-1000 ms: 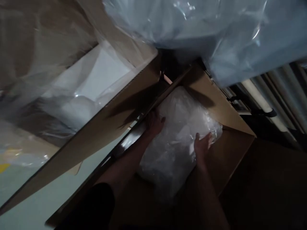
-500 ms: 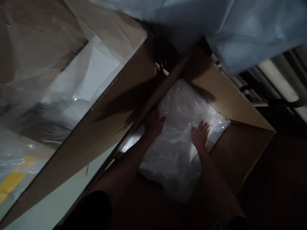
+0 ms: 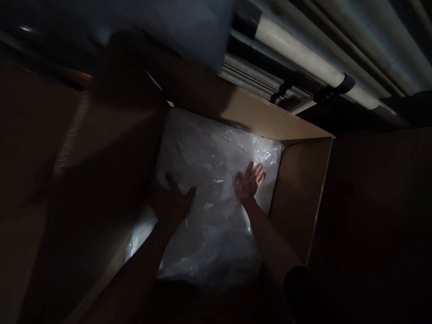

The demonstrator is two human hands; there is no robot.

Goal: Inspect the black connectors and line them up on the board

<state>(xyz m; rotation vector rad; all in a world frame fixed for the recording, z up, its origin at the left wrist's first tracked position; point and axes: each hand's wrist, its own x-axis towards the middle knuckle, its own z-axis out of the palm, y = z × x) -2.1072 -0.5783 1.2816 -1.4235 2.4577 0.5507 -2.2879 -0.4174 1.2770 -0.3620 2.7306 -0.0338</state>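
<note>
Inside a cardboard box [image 3: 299, 184] lies a clear plastic bag [image 3: 205, 211], wrinkled and shiny, with pale contents I cannot make out. My left hand [image 3: 173, 198] is spread over the left part of the bag, in deep shadow, close to the box's left wall. On the bag's right half my right hand [image 3: 249, 181] rests with its fingers apart, near the lit far-right corner. Neither hand grips anything. The near end of the bag fades into the dark.
Beyond the box's far wall, long pale tubes or rollers [image 3: 297, 47] run diagonally with black fittings. A bluish plastic sheet [image 3: 189, 31] hangs over the back left. More cardboard [image 3: 23, 189] stands in shadow at the left.
The view has swung right, so the other open carton on the left has left the picture. My left hand has come away from the box wall, its fingers more spread over the bag.
</note>
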